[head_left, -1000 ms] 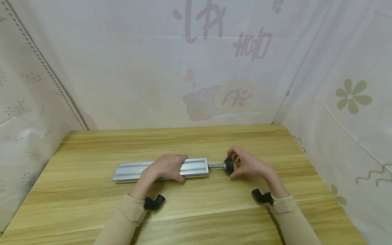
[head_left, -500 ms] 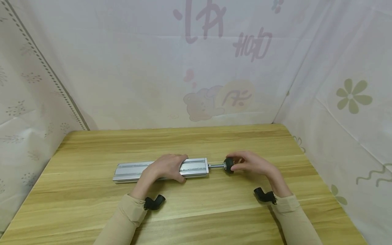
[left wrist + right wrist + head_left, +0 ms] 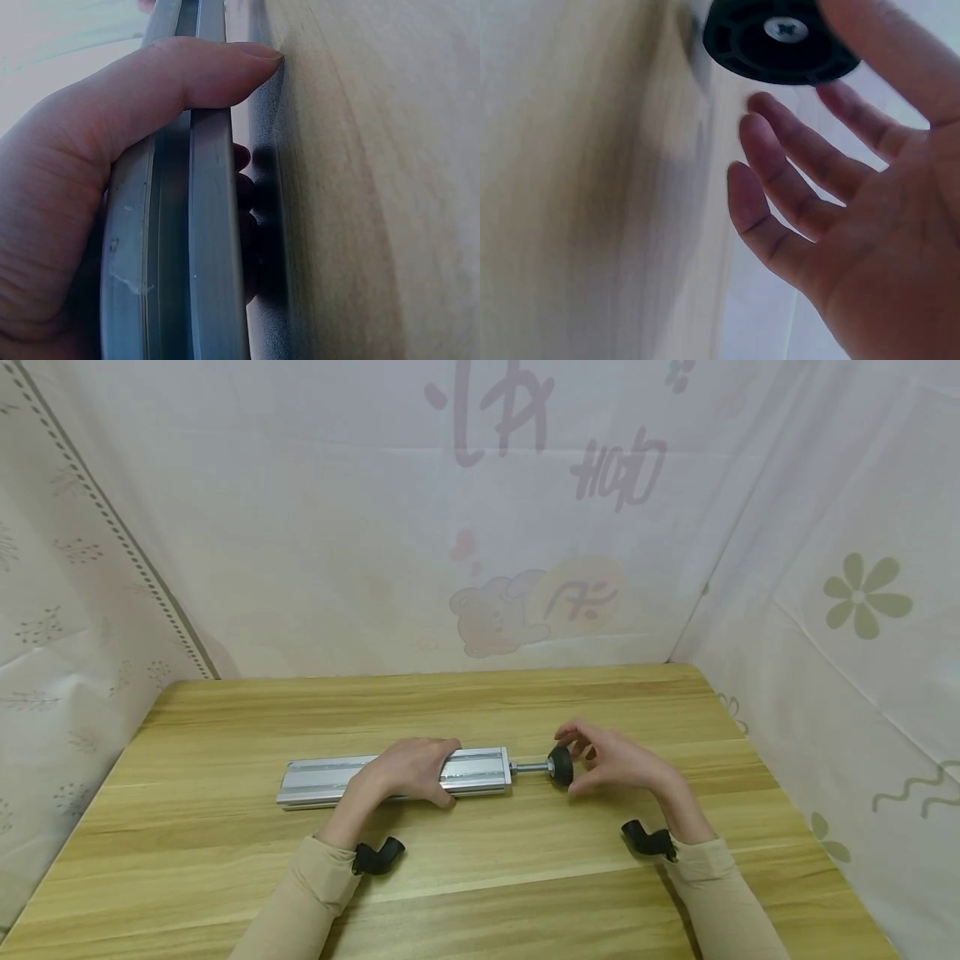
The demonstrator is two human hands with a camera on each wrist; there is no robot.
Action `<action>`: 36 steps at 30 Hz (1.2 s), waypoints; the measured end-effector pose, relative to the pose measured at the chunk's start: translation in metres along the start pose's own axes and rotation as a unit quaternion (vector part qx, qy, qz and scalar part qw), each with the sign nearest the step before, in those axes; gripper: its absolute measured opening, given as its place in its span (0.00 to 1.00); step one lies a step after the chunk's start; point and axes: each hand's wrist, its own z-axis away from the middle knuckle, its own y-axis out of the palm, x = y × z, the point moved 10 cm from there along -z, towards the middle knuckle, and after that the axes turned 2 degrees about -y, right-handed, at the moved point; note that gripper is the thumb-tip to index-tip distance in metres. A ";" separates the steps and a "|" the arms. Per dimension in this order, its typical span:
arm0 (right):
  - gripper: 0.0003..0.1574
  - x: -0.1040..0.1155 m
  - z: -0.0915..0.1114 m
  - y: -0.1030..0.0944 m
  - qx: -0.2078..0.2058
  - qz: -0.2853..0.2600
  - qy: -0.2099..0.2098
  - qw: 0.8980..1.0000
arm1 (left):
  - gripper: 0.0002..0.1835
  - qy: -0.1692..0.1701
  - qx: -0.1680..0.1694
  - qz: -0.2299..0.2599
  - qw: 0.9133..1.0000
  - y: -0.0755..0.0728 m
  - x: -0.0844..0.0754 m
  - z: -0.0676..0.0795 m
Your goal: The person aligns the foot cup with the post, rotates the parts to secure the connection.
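Observation:
A silver aluminium profile (image 3: 474,770) lies lengthwise on the wooden table, with long grooves along its faces. My left hand (image 3: 408,768) grips it near its middle; in the left wrist view the thumb (image 3: 217,71) lies across the grooved side and the other fingertips show beyond it. From the profile's right end a threaded rod (image 3: 531,767) sticks out, ending in a black levelling foot (image 3: 561,766). My right hand (image 3: 618,762) pinches this foot at its rim between thumb and index finger. The right wrist view shows the foot's ribbed underside with a cross-head screw (image 3: 786,30); the remaining fingers are loosely bent below it.
Printed pale cloth (image 3: 337,543) hangs behind the table (image 3: 480,877) and along both sides. A black bent camera mount (image 3: 378,856) sits at the left cuff, and a similar mount (image 3: 647,839) at the right cuff.
My right fingers closed farther over the foot half a second ago, then spread back to its rim, much as a second ago. The left hand and the profile stay put.

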 end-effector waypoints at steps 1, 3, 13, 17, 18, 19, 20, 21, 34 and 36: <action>0.50 0.000 -0.001 0.001 -0.002 -0.003 0.002 1.000 | 0.26 0.000 0.000 0.001 1.000 0.000 0.000 0.000; 0.49 -0.001 -0.002 0.002 -0.005 -0.005 0.008 1.000 | 0.26 -0.001 0.000 0.004 1.000 0.000 0.000 0.000; 0.42 0.001 -0.002 0.002 -0.018 -0.007 0.011 1.000 | 0.26 -0.003 0.000 0.013 1.000 0.000 -0.001 0.000; 0.36 -0.001 0.000 0.000 -0.009 -0.009 0.013 1.000 | 0.27 -0.001 0.000 0.010 1.000 0.000 0.000 -0.001; 0.35 -0.002 0.000 0.000 -0.006 -0.006 0.013 1.000 | 0.27 -0.001 0.000 0.009 1.000 0.000 0.000 -0.001; 0.34 -0.002 0.000 0.000 -0.003 -0.002 0.012 1.000 | 0.27 -0.001 0.000 0.009 1.000 0.000 0.000 -0.001; 0.33 -0.002 0.001 0.000 0.000 0.000 0.010 1.000 | 0.27 -0.001 -0.001 0.009 1.000 0.000 0.000 -0.001; 0.33 -0.003 0.001 0.000 0.003 0.003 0.009 1.000 | 0.27 0.000 -0.001 0.008 1.000 0.000 0.000 0.000; 0.37 -0.006 0.001 0.004 0.034 -0.010 0.014 0.999 | 0.27 0.005 -0.003 0.001 1.000 -0.001 -0.002 0.000; 0.38 -0.005 0.002 0.003 0.032 -0.001 0.011 0.999 | 0.26 0.004 -0.002 0.003 1.000 -0.001 -0.002 0.000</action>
